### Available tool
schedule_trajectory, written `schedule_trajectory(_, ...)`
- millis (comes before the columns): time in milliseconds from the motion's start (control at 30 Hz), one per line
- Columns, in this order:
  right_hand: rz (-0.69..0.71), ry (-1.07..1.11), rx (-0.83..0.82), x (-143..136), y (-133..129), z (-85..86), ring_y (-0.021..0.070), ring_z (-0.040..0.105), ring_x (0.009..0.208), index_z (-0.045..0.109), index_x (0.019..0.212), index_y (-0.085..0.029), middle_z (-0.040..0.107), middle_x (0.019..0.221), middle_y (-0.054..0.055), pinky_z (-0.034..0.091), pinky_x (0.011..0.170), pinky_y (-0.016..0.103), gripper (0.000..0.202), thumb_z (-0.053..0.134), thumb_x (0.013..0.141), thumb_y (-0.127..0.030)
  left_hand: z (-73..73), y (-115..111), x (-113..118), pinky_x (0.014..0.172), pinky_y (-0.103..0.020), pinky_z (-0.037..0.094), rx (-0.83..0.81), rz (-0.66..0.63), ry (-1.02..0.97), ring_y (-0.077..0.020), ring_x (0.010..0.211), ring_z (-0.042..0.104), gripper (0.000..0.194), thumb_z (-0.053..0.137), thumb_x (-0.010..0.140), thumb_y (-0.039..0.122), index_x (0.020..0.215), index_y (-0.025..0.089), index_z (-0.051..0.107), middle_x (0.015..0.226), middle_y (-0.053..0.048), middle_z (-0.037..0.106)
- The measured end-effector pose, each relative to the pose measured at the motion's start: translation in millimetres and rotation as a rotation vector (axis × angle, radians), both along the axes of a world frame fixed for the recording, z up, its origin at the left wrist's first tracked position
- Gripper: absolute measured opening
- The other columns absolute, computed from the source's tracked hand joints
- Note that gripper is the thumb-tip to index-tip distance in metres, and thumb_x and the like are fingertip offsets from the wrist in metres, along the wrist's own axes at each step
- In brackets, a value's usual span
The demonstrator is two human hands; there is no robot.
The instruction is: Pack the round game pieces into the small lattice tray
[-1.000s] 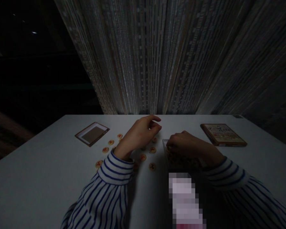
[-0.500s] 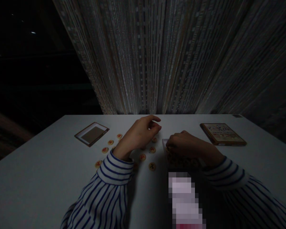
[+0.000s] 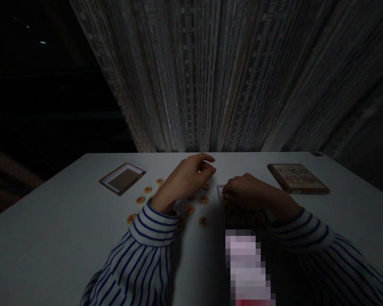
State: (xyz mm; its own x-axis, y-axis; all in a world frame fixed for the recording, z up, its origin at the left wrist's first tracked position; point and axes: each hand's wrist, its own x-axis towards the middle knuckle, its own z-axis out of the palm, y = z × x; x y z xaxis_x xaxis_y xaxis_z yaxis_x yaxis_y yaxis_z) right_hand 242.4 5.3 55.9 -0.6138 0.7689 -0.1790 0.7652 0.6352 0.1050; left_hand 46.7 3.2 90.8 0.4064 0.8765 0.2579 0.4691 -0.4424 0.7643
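- Brown-rimmed, the shallow open box lies near the far left corner of the white worktop.
- Round character discs are scattered on either side of the left forearm, over the worktop's middle.
- The left hand hovers toward the far edge, fingers loosely curled, thumb apart, nothing visible between them.
- The right hand bends over a pale-rimmed tray of dim discs, fingers at its far left corner; I can't tell whether they grip one.
- A printed box lies near the far right corner.
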Motion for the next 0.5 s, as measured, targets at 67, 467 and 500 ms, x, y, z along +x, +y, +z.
schedule_trajectory(67,-0.009,0.006,-0.007,1.2,0.3,0.7,0.0211,0.062,0.080,0.064,0.089,-0.021,0.067,0.087,0.007,0.038,0.065,0.031,0.024,0.041,0.081,-0.020,0.1,0.0,0.1,0.067,-0.026,0.048,0.004,0.003,0.002,-0.0128,0.072,0.061,0.028,0.052,0.080,0.027,0.105,0.016,0.057,0.085,-0.004,0.066)
schedule_trajectory(467,-0.095,0.018,-0.031,11.0,6.0,-2.6,0.0209,0.063,0.080,0.068,0.092,-0.024,0.069,0.089,0.007,0.039,0.065,0.032,0.026,0.045,0.080,-0.025,-0.9,2.0,-0.2,0.069,-0.027,0.048,0.053,0.008,0.029,-0.0135,0.075,0.061,0.029,0.052,0.080,0.029,0.105,0.015,0.058,0.085,-0.004,0.067)
schedule_trajectory(500,-0.097,0.016,-0.028,10.9,5.4,-2.2,0.0209,0.063,0.079,0.068,0.092,-0.024,0.069,0.088,0.007,0.040,0.065,0.032,0.027,0.044,0.080,-0.025,-0.8,1.7,-0.2,0.069,-0.027,0.048,0.053,0.007,0.029,-0.0136,0.075,0.062,0.029,0.052,0.080,0.028,0.105,0.015,0.058,0.085,-0.004,0.067)
